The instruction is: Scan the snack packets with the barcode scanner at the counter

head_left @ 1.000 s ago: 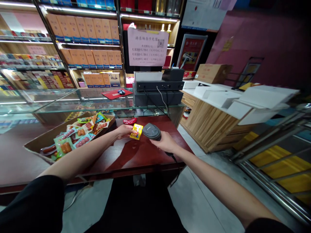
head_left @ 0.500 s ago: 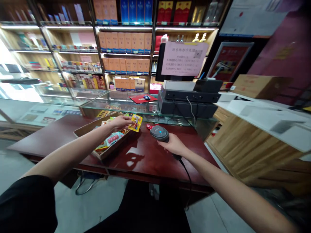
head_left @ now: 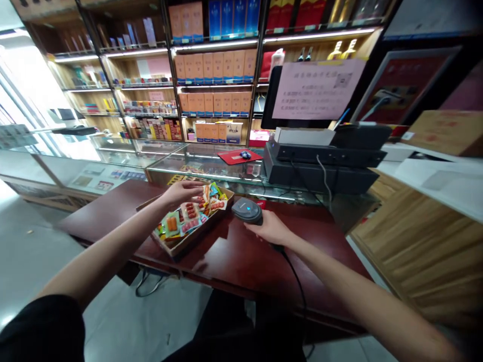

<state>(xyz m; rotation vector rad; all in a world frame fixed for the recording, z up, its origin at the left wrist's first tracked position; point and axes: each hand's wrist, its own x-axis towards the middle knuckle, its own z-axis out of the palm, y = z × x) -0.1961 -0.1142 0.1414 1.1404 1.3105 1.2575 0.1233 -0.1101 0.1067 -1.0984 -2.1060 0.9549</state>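
Your left hand (head_left: 183, 191) hovers with loosely spread fingers, holding nothing, over the cardboard box (head_left: 180, 245) of colourful snack packets (head_left: 190, 215) at the frame's centre, on the dark red table (head_left: 241, 261). Just to its right, your right hand (head_left: 269, 229) grips the corded barcode scanner (head_left: 247, 210). Behind, at upper right, a pink notice (head_left: 317, 89) hangs on the register (head_left: 320, 166); its writing is too blurred to read.

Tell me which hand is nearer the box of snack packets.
Left. The left hand hovers right over the box of snack packets; the right hand grips the scanner beside it.
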